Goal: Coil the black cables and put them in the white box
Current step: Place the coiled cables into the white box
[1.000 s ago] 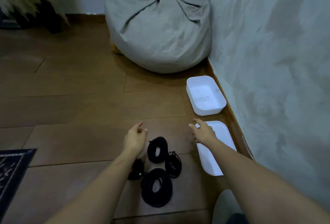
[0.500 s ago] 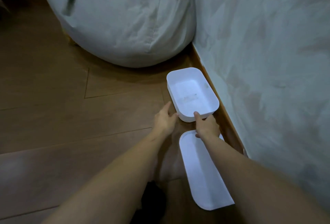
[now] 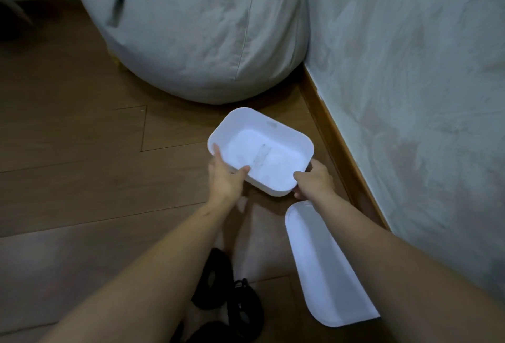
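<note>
Grips with the left hand (image 3: 224, 180) the near left side of a white rounded-rectangular plastic box (image 3: 262, 117): thumb hooked over the rim into the inside, fingers laid along the outer wall. Pinches with the right hand (image 3: 315, 182) the near right corner of the same box, thumb on the rim, fingers curled round the outside below. Holds the box open side up, askew to the wall; cannot tell whether resting on the brown wooden floor (image 3: 68, 151) or just clear of it. Just nearer than the right hand, flat on the floor beside the wooden skirting board (image 3: 336, 134): a flat white rounded plastic lid (image 3: 325, 268), partly covered by the right forearm. Nearer still, between the forearms, on the floor and outside the box: several coiled black cables (image 3: 218, 285), partly hidden by the left forearm. Beyond the box, in the floor's corner against the pale grey wall (image 3: 410, 69): a large grey fabric bean bag (image 3: 196, 28).
</note>
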The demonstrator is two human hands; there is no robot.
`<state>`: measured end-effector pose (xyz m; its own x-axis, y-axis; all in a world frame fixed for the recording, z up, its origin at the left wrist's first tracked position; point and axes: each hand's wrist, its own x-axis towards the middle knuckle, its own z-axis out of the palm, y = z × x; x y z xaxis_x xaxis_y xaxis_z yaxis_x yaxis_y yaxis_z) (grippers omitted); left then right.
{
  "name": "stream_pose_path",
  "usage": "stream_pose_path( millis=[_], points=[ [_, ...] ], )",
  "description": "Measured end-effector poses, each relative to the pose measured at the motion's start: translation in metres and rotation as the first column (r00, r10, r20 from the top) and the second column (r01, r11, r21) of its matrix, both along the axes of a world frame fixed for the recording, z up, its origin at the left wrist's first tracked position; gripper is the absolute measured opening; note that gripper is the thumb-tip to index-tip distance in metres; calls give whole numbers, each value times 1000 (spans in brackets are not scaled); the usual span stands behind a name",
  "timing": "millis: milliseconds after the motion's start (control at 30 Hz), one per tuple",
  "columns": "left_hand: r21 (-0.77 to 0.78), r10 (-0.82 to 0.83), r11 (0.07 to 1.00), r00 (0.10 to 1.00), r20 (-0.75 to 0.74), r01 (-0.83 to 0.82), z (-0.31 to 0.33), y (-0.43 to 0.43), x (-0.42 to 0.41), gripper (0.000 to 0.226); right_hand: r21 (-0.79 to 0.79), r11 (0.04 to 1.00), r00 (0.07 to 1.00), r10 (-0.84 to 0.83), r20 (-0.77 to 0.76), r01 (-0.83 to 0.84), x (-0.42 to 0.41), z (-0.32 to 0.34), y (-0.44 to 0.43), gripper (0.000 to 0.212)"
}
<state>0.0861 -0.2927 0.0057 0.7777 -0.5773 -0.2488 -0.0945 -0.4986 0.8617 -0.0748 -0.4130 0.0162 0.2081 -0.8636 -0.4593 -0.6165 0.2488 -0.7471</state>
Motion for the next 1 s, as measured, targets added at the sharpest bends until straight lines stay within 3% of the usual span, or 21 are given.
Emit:
stream_pose_path(
  millis=[67, 200, 300, 400, 600, 733, 800, 867, 933, 1000],
  points=[
    [41, 40, 998, 999, 27, -41, 6, 42, 30, 108, -30, 990, 990, 138, -30, -138, 7, 7, 15, 50],
    [74, -42, 997, 999, 34, 39, 21, 138, 56, 80, -119, 930, 937, 342, -69, -348, 30, 15, 56, 58],
    [117, 24, 993, 997, 74, -32, 22, 192, 54, 73, -142, 899, 909, 400, -118, -414, 44, 13, 87, 49],
    [148, 132, 980, 991, 18, -133, 17, 228, 39, 66, -108, 894, 895, 416, -161, -435, 49, 9, 117, 34],
    [82, 162, 986, 958, -238, -146, 5, 261, 27, 71, 36, 896, 893, 438, 102, -443, 41, 5, 161, 44],
    [110, 61, 994, 932, -357, -22, 0, 269, 33, 65, 97, 930, 919, 327, 218, -354, 31, 10, 159, 43],
    [135, 39, 991, 940, -338, 7, 5, 264, 29, 56, 92, 916, 914, 372, 162, -390, 24, 10, 156, 51],
    [208, 117, 976, 966, -231, -69, 12, 261, 19, 46, 60, 910, 911, 405, 83, -410, 15, 14, 159, 48],
    [316, 160, 939, 986, -50, -136, 21, 262, 1, 37, -24, 924, 925, 380, -16, -380, 5, 21, 169, 28],
    [344, 80, 935, 996, 41, -89, 22, 264, -20, 28, -127, 909, 916, 382, -127, -397, -5, 26, 180, 13]
  ],
)
